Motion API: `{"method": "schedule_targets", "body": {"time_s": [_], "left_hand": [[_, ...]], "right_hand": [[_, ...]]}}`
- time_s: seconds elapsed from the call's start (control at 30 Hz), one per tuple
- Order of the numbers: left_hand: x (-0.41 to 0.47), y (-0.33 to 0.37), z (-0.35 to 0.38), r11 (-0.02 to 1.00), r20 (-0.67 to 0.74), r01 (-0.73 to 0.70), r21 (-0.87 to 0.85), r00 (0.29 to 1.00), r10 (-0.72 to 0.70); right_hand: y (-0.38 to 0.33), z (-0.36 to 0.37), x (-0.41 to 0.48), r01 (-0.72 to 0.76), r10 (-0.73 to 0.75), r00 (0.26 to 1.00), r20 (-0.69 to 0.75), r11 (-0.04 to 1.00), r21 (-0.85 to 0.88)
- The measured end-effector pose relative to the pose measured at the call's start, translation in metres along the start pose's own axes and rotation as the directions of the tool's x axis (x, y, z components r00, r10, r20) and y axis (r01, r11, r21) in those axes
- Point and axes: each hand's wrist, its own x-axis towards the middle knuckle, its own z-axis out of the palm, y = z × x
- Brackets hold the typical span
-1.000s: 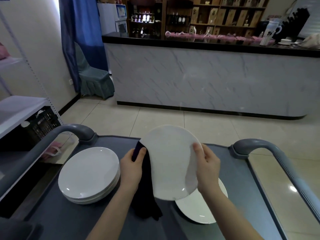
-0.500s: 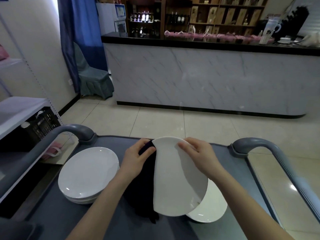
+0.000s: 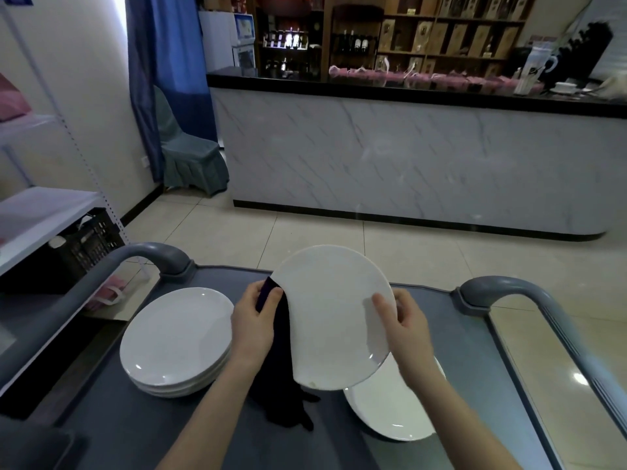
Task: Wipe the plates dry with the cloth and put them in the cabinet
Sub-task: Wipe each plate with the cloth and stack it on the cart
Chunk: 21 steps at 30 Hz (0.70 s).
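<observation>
Head view: round glossy plate (image 3: pixel 334 317) is rim-pinched by right hand (image 3: pixel 407 330); limp dark cloth (image 3: pixel 276 378) is gripped by curled fingers of left hand (image 3: pixel 252 330).

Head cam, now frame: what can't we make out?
Head view:
held plate: far face turned away.
cloth: part hidden behind the held plate.
lower plate: far part covered by held plate and right hand.
plate stack: count unclear, rims merge.
cabinet: cannot tell which unit it is.

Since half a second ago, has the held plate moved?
Yes. The held plate rose and turned face-on, its top now past the cart's far edge.
</observation>
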Motion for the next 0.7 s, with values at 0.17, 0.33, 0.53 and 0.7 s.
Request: {"method": "schedule_targets", "body": {"time_s": [0.17,0.33,0.53,0.7], "left_hand": [[0.010,0.023,-0.009,0.962,0.388,-0.238,0.135,0.906,0.170],[0.006,0.023,0.000,0.972,0.452,-0.191,0.138,0.885,0.110],[-0.012,-0.002,0.010,0.999,0.001,0.052,0.007,0.999,-0.052],[-0.011,-0.003,0.008,0.999,-0.006,0.030,-0.018,1.000,-0.030]], "right_hand": [[-0.027,-0.015,0.021,0.121,0.005,0.903,0.429,0.956,-0.266],[-0.021,-0.002,0.016,0.169,-0.044,0.921,0.388,0.940,-0.295],[-0.010,0.016,0.003,-0.006,0.036,0.974,-0.223,0.991,0.132],[-0.006,0.019,-0.004,-0.015,0.037,0.976,-0.216,0.994,0.105]]}}
